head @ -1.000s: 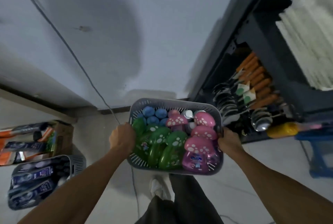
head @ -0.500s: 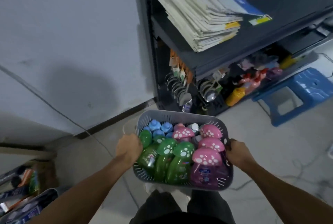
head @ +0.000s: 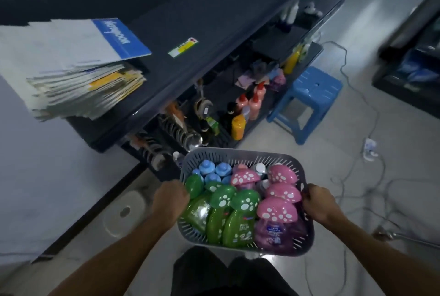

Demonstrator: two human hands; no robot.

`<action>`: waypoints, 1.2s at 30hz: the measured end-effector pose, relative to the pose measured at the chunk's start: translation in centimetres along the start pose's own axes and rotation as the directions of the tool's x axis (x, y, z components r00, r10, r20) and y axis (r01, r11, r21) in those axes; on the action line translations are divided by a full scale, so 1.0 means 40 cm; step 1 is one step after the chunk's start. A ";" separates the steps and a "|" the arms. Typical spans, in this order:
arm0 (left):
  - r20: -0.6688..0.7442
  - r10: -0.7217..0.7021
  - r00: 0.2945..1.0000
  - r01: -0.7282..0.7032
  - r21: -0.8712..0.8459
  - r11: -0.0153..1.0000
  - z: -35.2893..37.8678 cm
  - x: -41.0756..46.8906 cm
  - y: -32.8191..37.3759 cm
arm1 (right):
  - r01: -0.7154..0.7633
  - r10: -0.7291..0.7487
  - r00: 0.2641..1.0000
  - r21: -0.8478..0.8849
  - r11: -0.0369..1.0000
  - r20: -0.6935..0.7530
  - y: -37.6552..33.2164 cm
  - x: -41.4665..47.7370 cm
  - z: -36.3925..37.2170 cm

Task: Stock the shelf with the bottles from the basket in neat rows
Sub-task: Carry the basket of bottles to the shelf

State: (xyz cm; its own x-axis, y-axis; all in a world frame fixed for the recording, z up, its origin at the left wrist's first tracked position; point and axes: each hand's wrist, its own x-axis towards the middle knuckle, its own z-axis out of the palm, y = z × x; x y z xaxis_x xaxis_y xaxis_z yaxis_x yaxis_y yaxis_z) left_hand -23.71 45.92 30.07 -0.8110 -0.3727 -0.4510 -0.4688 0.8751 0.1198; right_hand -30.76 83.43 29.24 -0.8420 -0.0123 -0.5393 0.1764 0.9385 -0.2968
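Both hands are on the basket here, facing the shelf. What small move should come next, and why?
Probably set the basket down on the bare shelf beside the paper stack. The left hand and right hand both grip its sides, so neither is free to lift out a bottle.

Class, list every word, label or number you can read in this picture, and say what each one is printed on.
Nothing here can be read with certainty.
Blue cover on the paper stack: white lettering, upside down, blurred.
Sticker on the shelf: too small.
Green bottle in the basket: label blurred.
Purple bottle beside it: label blurred.
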 end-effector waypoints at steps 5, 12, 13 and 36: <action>-0.031 0.140 0.990 -0.139 0.034 0.990 -0.053 0.112 0.227 | -0.076 0.081 0.994 0.064 0.995 -0.078 0.125 0.064 -0.143; -0.002 0.348 0.938 -0.334 0.271 0.903 -0.141 0.326 0.537 | -0.218 0.240 0.961 0.157 0.963 -0.140 0.234 0.178 -0.308; 0.014 0.381 0.925 -0.369 0.282 0.886 -0.150 0.360 0.575 | -0.236 0.262 0.954 0.171 0.957 -0.147 0.246 0.197 -0.327; -0.072 0.219 0.973 -0.222 -0.029 0.975 -0.238 0.819 1.377 | -0.234 0.251 0.962 0.150 0.960 -0.104 0.568 0.896 -0.878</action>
State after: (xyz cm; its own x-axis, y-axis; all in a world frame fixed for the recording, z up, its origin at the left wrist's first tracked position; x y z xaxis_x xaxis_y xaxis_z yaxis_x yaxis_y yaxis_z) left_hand -79.44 78.95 30.32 -0.9170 -0.1931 -0.3491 -0.2875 0.9265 0.2428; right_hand -74.84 116.45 30.85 -0.8189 0.2597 -0.5119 0.4435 0.8524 -0.2770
